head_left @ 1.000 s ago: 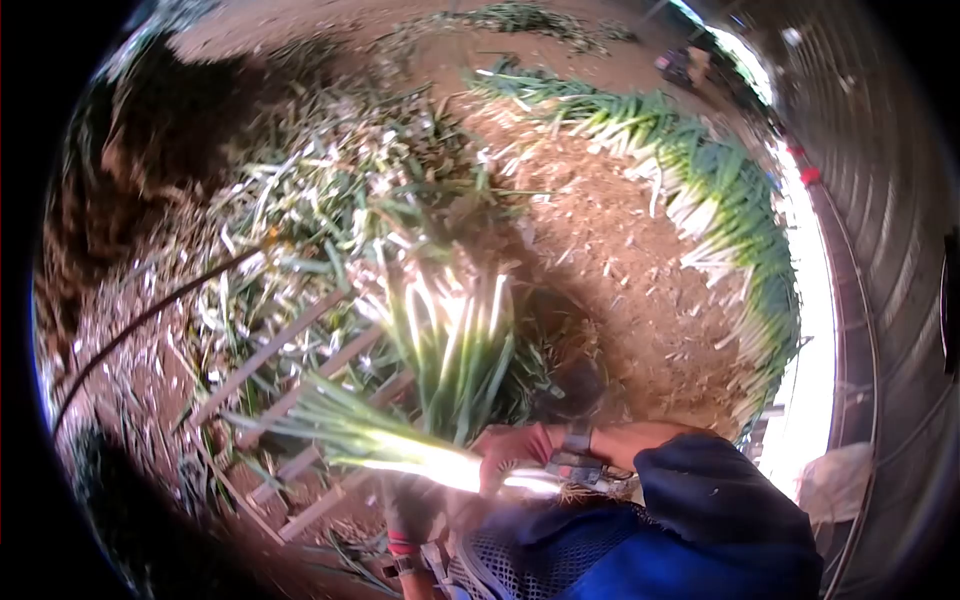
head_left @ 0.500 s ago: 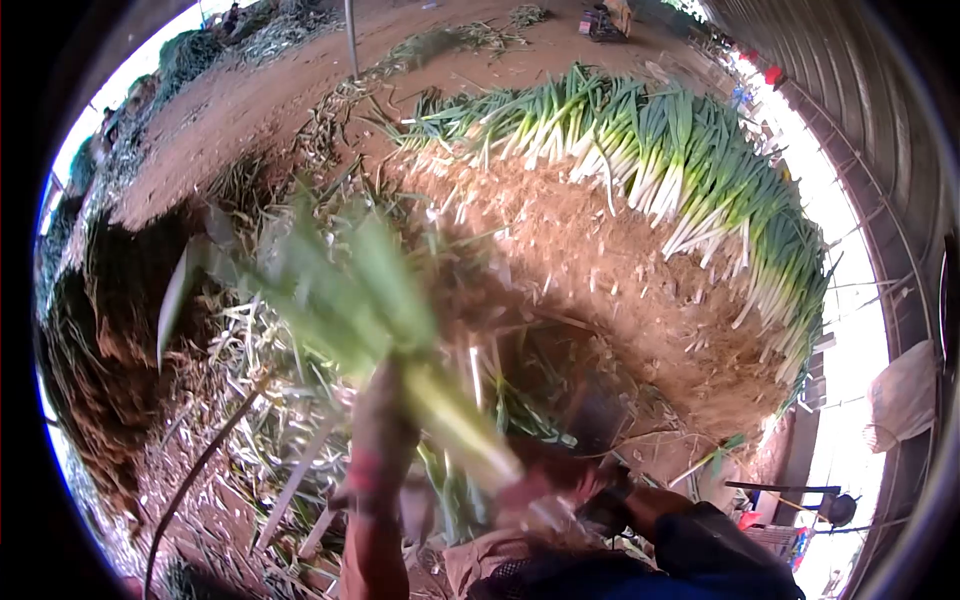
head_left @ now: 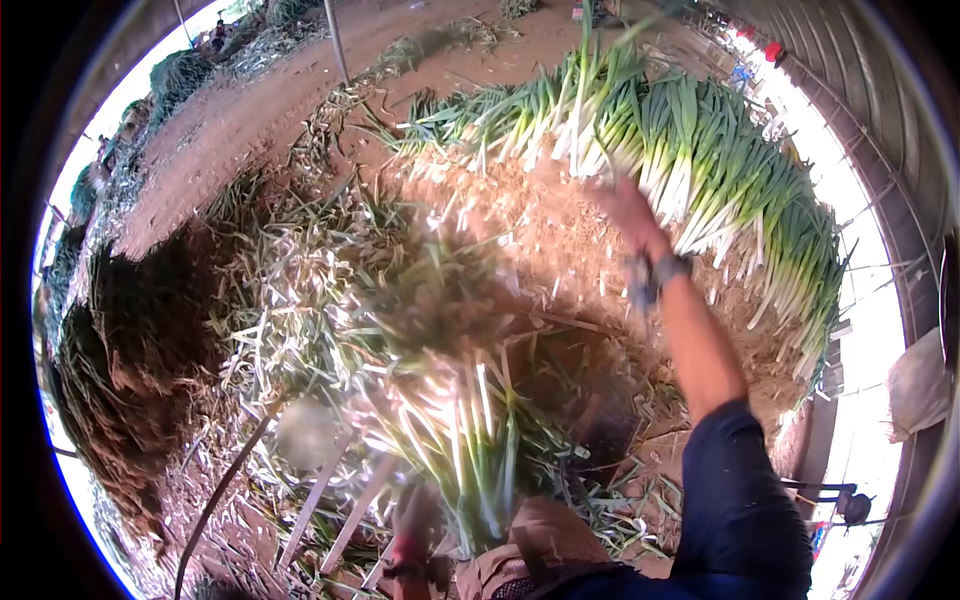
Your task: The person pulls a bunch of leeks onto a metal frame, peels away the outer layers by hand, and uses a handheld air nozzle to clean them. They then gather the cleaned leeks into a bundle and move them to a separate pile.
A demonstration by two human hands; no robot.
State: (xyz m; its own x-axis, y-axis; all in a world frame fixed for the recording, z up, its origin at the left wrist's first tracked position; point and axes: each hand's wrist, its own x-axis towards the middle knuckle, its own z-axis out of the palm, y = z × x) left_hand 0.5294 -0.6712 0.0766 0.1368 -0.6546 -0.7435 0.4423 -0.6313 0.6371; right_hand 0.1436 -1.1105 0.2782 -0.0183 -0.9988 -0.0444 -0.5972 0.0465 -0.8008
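My right hand (head_left: 632,215) reaches far out over the bare earth, blurred, its fingers stretched toward a row of long green onions (head_left: 690,150). Just beyond the fingertips, a green onion (head_left: 578,110) stands upright at the row, white end down, apart from the hand. Low in the view, my left hand (head_left: 415,515) is smeared by motion and its fingers do not show clearly. It is beside a bunch of green onions (head_left: 475,470) at my lap, white ends pointing away from me.
Loose leaves and peelings (head_left: 300,290) litter the ground ahead and left. A dark heap of onions with soil (head_left: 130,370) is at far left. A thin pole (head_left: 337,45) rises at the back, and a pale sack (head_left: 915,385) is at right.
My right hand has swung from near my lap out to the row. The green onion held before me is out of my hands. My left hand has dropped back toward my lap.
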